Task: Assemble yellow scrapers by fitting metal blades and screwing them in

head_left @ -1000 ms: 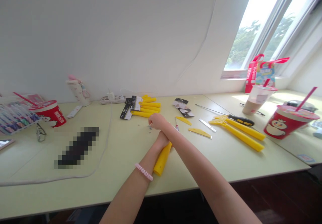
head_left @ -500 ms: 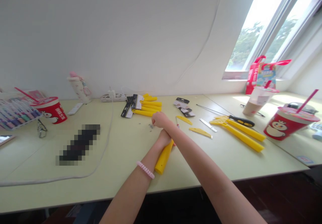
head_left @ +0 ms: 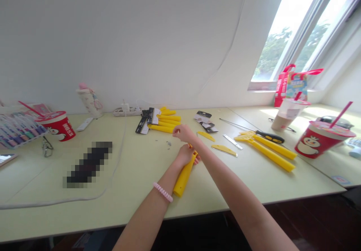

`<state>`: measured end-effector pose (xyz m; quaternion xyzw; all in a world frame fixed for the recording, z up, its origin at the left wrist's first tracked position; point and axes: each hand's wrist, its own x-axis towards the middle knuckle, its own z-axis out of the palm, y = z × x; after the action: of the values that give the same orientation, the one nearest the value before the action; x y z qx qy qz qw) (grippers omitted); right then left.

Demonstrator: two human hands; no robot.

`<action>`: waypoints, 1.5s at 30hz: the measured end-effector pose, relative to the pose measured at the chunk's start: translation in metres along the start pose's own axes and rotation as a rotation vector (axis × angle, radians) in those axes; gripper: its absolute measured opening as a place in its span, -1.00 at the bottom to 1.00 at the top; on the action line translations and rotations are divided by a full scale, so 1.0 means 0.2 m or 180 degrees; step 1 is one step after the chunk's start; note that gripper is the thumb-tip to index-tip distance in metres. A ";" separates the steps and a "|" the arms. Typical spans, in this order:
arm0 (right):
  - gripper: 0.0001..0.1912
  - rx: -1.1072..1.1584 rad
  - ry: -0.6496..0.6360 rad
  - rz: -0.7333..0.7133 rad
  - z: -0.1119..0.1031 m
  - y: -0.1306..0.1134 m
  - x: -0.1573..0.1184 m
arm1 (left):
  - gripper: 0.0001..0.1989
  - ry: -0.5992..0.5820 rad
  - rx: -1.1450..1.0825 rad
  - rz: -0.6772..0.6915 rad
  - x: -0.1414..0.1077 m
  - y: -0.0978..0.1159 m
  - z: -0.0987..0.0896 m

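left hand (head_left: 185, 155): one, fingers clamped on a yellow-handled tool (head_left: 184, 179), lower centre of the frame. right hand (head_left: 183, 132): one, above it, fingers curled together; contents, if any, cannot tell. loose, unfitted: small metal bits (head_left: 169, 143), two yellow curved pieces (head_left: 224, 150), one metal strip (head_left: 232, 142), on the worktop (head_left: 135, 183). yellow tools (head_left: 272, 153), right of the frame: laid down, no strip visible. yellow handles (head_left: 165, 124), upper centre: lying with cards (head_left: 153, 115), apparently unstarted.
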<state>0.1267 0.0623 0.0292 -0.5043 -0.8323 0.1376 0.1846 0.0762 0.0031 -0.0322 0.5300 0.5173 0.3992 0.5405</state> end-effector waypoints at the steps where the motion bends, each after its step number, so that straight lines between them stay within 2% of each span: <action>1: -0.86 0.0294 0.0193 0.0036 -0.04 0.03 -0.02 | -0.75 -0.0085 -0.0019 -0.0058 0.00 0.00 0.00; 3: -0.89 0.0717 0.0437 0.0083 -0.12 0.10 -0.08 | -0.79 -0.0155 -0.0084 -0.0124 0.01 0.00 0.00; 6: -0.90 0.1242 0.0018 0.0194 -0.20 0.22 -0.21 | -0.80 -0.0027 -0.0290 -0.0114 0.02 0.01 -0.01; 9: -0.88 0.1577 -0.0107 0.0417 -0.19 0.33 -0.34 | -0.81 0.0147 -0.0341 -0.0072 0.03 0.01 -0.03; 12: -0.85 0.1813 -0.0153 0.0476 -0.15 0.38 -0.40 | -0.82 0.0232 -0.0307 -0.0060 0.03 0.01 -0.04; 25: -0.84 0.1988 0.0012 0.0741 -0.07 0.34 -0.42 | -0.82 0.0272 -0.0153 -0.0035 0.03 0.00 -0.05; 32: -0.84 0.2762 0.0061 0.0910 -0.06 0.32 -0.42 | -0.81 0.0166 -0.0246 0.0086 0.03 0.01 -0.05; 35: -0.84 0.2832 0.0109 0.0966 -0.05 0.32 -0.42 | -0.81 0.0089 -0.0256 0.0139 0.03 0.01 -0.05; 45: -0.79 0.3157 -0.0039 0.0837 -0.05 0.32 -0.43 | -0.82 0.0116 -0.0335 0.0224 0.02 0.03 -0.05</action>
<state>0.2182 0.0157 -0.0037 -0.4556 -0.5975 0.5409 0.3779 0.0683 0.0093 -0.0253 0.5113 0.4864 0.4542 0.5438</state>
